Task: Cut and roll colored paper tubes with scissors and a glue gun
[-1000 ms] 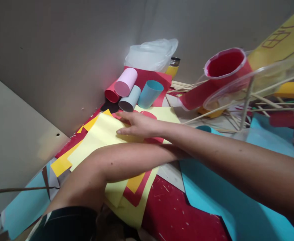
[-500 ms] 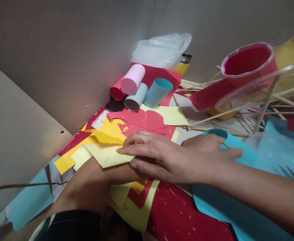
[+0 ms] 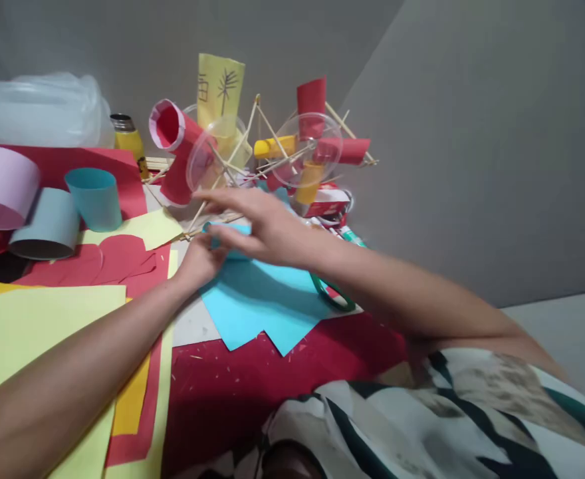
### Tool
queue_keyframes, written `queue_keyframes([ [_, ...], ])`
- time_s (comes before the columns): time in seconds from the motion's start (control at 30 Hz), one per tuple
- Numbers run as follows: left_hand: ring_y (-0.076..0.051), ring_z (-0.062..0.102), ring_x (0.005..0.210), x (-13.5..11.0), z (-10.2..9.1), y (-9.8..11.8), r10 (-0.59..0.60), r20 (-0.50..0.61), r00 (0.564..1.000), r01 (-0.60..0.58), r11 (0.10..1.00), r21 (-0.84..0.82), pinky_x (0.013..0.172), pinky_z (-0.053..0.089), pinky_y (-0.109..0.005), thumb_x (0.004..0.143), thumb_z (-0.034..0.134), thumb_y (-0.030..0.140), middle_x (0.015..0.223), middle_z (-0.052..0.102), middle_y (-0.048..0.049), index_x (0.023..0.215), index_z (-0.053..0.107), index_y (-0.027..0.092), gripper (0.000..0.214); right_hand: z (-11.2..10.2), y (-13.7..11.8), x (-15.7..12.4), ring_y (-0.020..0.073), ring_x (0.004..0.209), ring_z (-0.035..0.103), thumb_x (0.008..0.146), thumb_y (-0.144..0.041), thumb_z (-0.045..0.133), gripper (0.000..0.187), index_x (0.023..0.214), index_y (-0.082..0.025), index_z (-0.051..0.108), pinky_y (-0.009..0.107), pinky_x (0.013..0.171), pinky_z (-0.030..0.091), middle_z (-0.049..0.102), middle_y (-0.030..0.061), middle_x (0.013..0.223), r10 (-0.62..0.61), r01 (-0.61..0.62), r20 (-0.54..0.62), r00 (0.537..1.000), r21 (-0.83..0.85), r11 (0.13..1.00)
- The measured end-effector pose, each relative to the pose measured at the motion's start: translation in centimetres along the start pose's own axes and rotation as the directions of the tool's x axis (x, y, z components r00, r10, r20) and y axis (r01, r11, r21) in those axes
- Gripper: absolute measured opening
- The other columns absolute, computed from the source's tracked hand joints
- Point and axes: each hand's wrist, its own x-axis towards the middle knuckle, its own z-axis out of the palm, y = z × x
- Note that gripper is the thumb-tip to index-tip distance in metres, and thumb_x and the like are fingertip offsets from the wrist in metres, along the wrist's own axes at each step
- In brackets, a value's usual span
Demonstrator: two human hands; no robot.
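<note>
My left hand [image 3: 199,261] reaches in from the lower left, its fingers closed on the near-left edge of a light blue paper sheet [image 3: 257,303] lying on the red surface [image 3: 272,379]. My right hand [image 3: 260,223] hovers just above the sheet's far end, fingers stretched out and slightly blurred, holding nothing. A small teal roll [image 3: 211,229] shows between the two hands; whether either hand touches it is unclear.
Pink [image 3: 0,183], grey-blue [image 3: 48,223] and teal [image 3: 96,196] paper rolls lie at the left. Yellow sheets [image 3: 33,319] and red cutouts [image 3: 108,256] cover the near left. A stick-and-paper structure [image 3: 272,153] stands behind. Green scissors [image 3: 333,297], a plastic bag [image 3: 38,110] and a yellow bottle [image 3: 127,136] are nearby.
The view swung right. Both hands left the yellow paper pile and moved to the blue sheet; the left now grips its edge and the right hovers above it.
</note>
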Motion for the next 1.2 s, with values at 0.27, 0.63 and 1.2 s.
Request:
queue_keyframes([
  [0.27,-0.019,0.067,0.065,2.5,-1.9,-3.5,0.385,0.241,0.891,-0.357,0.922,-0.152,0.066,0.054,-0.028,0.078,0.072,0.047,0.075,0.077,-0.0036,0.071,0.072,0.017,0.030,-7.1,11.8,-9.1,0.0228,0.098,0.075,0.091,-0.020,0.059,0.041,0.131,-0.015,0.068,0.037,0.093,0.058,0.078,0.0106,0.109,0.610,-0.603,-0.445,0.656,0.176,0.778],
  [0.63,-0.023,0.071,0.072,2.2,-2.2,-3.1,0.263,0.228,0.937,-0.258,0.965,-0.052,0.066,0.057,-0.031,0.068,0.081,0.062,0.085,0.082,-0.0057,0.088,0.077,0.016,0.050,-7.9,18.8,-16.0,0.0188,0.078,0.073,0.090,-0.017,0.053,0.029,0.110,-0.010,0.073,0.031,0.077,0.059,0.077,0.0146,0.094,0.854,-0.850,-0.392,0.342,0.259,0.459],
  [1.2,-0.017,0.062,0.068,1.1,-2.1,-1.6,0.235,0.124,0.964,-0.245,0.967,0.074,0.062,0.048,-0.026,0.065,0.075,0.057,0.076,0.075,-0.0010,0.076,0.072,0.018,0.041,-4.4,22.7,-15.7,0.0261,0.109,0.069,0.095,-0.038,0.070,0.026,0.104,-0.014,0.073,0.040,0.095,0.056,0.073,0.0152,0.115,0.945,-0.981,-0.262,0.194,-0.043,0.189],
])
